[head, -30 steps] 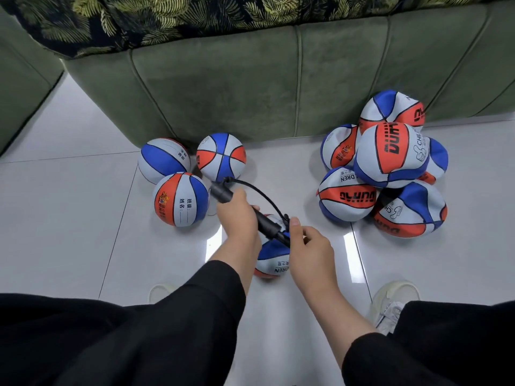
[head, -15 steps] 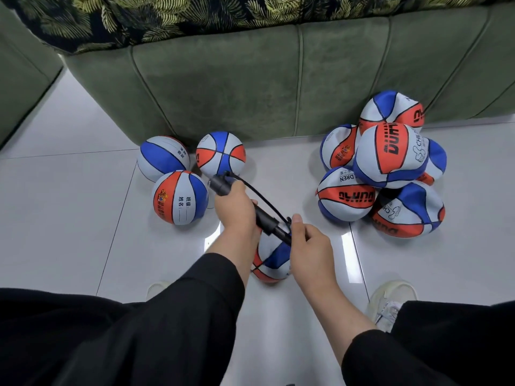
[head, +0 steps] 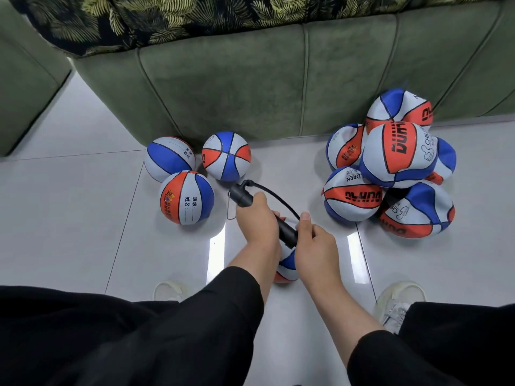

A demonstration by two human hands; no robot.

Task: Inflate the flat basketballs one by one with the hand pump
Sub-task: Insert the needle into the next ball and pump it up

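- Head view: the left hand is wrapped around the barrel of the hand pump, and the right hand grasps the pump's other end, just beside the left hand.
- The long axis of the pump runs diagonally, from the far-left end beyond the left hand toward the right hand, nearer to the person.
- The ball being filled lies on the floor directly under both hands, mostly hidden by them.
- A thin black hose curves from the far end of the pump back toward the right hand; its needle end is hidden.
- I judge the next stroke goes along this diagonal axis.
- Three round balls lie far-left of the left hand; the flat pile lies far-right of the right hand.
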